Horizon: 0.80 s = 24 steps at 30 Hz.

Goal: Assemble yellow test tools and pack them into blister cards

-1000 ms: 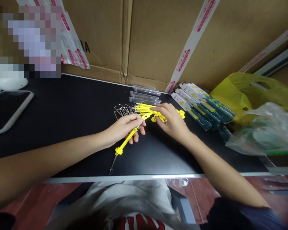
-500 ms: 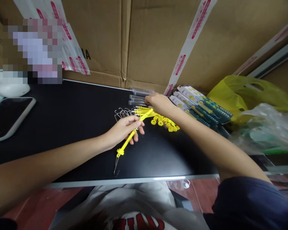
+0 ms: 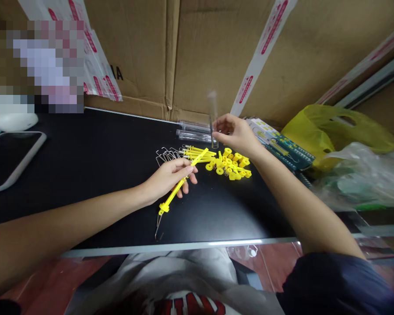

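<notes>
My left hand [image 3: 174,177] pinches a yellow spring-scale core [image 3: 174,191] between thumb and fingers. A bent metal hook [image 3: 158,227] hangs from its lower end, above the black table. Beyond the table's middle, my right hand [image 3: 234,131] holds a clear plastic tube [image 3: 212,113] nearly upright, slightly blurred. More clear tubes [image 3: 195,132] lie behind that hand's fingertips. Several yellow cores [image 3: 198,154] with metal hooks [image 3: 167,154] lie between my hands. Just right of them is a heap of small yellow caps and plugs [image 3: 231,165].
Printed boxes [image 3: 280,142] picturing spring scales lie at the right, partly behind my right arm. A yellow plastic bag [image 3: 308,127] and a clear bag [image 3: 357,175] sit beyond them. A phone [image 3: 15,159] lies at the left. Cardboard [image 3: 203,57] stands along the back edge.
My right hand has gone from the yellow parts to the clear tubes and lifted one upright. My left hand keeps the yellow core in nearly the same place.
</notes>
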Each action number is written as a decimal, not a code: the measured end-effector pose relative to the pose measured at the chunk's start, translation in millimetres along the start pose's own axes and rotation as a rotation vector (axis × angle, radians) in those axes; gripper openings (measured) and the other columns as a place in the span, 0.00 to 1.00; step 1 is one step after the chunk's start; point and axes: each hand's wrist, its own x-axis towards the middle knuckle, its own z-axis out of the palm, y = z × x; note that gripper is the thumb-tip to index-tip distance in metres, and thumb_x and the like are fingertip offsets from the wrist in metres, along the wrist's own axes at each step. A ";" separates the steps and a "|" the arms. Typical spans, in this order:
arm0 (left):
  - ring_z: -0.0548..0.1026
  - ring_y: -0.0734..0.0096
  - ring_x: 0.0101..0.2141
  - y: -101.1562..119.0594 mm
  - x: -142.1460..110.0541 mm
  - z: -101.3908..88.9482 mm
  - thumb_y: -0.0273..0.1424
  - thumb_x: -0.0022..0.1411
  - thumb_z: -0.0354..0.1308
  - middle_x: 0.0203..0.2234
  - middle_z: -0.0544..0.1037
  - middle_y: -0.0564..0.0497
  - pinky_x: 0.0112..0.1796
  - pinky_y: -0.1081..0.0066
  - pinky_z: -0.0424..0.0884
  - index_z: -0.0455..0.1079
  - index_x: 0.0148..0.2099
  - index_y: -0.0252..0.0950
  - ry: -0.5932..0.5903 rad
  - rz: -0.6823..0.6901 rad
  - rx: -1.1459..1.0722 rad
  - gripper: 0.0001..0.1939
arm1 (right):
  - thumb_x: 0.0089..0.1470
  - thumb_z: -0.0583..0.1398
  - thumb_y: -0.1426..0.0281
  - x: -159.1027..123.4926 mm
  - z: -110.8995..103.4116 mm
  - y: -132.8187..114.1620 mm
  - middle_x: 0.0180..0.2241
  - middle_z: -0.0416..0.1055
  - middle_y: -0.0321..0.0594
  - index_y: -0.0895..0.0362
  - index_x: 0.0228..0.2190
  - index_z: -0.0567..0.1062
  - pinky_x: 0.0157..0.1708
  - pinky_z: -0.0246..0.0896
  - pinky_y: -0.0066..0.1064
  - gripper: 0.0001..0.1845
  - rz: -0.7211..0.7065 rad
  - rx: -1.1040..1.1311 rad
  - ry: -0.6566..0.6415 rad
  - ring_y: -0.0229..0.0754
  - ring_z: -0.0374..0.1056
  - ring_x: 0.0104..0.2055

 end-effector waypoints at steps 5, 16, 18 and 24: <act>0.70 0.82 0.18 -2.0 0.2 -0.7 0.35 0.66 0.54 0.28 0.74 0.53 0.16 0.82 0.67 0.66 0.40 0.33 -0.018 0.006 0.019 0.09 | 0.47 0.68 0.62 -38.8 10.4 -9.0 0.34 0.74 0.34 0.54 0.34 0.68 0.27 0.70 0.24 0.18 0.185 0.734 0.140 0.33 0.72 0.30; 0.68 0.83 0.15 0.6 -4.1 0.8 0.37 0.65 0.54 0.26 0.74 0.54 0.14 0.81 0.66 0.64 0.39 0.35 -0.054 0.026 0.068 0.10 | 0.46 0.69 0.62 -57.7 32.4 -15.0 0.33 0.73 0.32 0.54 0.36 0.68 0.25 0.73 0.24 0.20 0.237 0.890 0.134 0.32 0.72 0.29; 0.66 0.83 0.13 0.7 -5.2 1.8 0.39 0.66 0.53 0.24 0.73 0.55 0.12 0.81 0.63 0.62 0.39 0.36 -0.053 0.037 0.100 0.10 | 0.48 0.68 0.61 -61.4 37.5 -17.1 0.33 0.72 0.32 0.54 0.37 0.67 0.26 0.74 0.25 0.20 0.232 0.892 0.086 0.33 0.72 0.29; 0.54 0.84 0.10 1.8 -6.8 4.0 0.40 0.68 0.47 0.16 0.69 0.60 0.11 0.85 0.49 0.56 0.41 0.40 -0.081 0.010 0.137 0.09 | 0.50 0.67 0.62 -68.9 45.2 -21.0 0.35 0.72 0.34 0.53 0.40 0.67 0.29 0.76 0.27 0.18 0.210 0.894 0.011 0.35 0.73 0.33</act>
